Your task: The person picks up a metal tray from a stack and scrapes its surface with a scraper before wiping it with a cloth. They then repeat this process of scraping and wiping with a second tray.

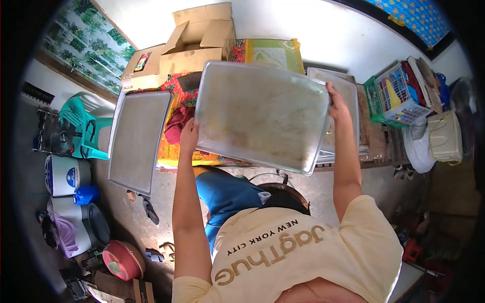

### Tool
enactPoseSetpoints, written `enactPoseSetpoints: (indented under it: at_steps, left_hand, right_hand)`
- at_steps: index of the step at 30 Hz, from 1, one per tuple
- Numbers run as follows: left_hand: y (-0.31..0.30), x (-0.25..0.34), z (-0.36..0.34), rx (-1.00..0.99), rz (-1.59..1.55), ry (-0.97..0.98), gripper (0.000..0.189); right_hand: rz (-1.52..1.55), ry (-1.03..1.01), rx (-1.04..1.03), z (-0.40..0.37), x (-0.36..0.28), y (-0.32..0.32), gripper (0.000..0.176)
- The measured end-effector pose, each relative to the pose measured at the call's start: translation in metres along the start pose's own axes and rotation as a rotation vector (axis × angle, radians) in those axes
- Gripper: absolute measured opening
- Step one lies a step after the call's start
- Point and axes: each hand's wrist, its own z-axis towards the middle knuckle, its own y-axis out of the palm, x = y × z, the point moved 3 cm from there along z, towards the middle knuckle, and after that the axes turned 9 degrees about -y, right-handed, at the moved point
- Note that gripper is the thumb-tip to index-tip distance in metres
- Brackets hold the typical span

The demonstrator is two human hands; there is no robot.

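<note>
A large metal tray is held up, slightly tilted, between my two hands. My left hand grips its left edge near the lower corner. Around its upper right edge my right hand is closed, with the thumb at the rim. Behind my left hand lies a dark red cloth on a patterned red and yellow cover. A second metal tray rests further left. More trays are stacked beyond my right hand, partly hidden by the held tray.
Open cardboard boxes stand at the back. A plastic basket with items sits at the right. On the left are a green chair, coolers and a red basin. Slippers lie on the floor.
</note>
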Motion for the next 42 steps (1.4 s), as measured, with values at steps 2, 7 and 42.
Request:
enactPoseSetpoints:
  at_steps: [2, 7, 42]
  left_hand:
    - [0.002, -0.005, -0.008, 0.097, 0.254, 0.011, 0.053]
    - [-0.004, -0.017, -0.011, 0.001, 0.183, -0.095, 0.048]
    - [-0.007, -0.027, -0.063, 0.341, 0.269, -0.338, 0.045]
  right_hand:
    - [-0.030, 0.058, -0.061, 0.023, 0.025, -0.002, 0.046]
    - [-0.282, 0.052, 0.057, 0.054, 0.043, 0.000, 0.041]
    - [-1.639, -0.775, -0.921, 0.070, 0.263, 0.455, 0.114]
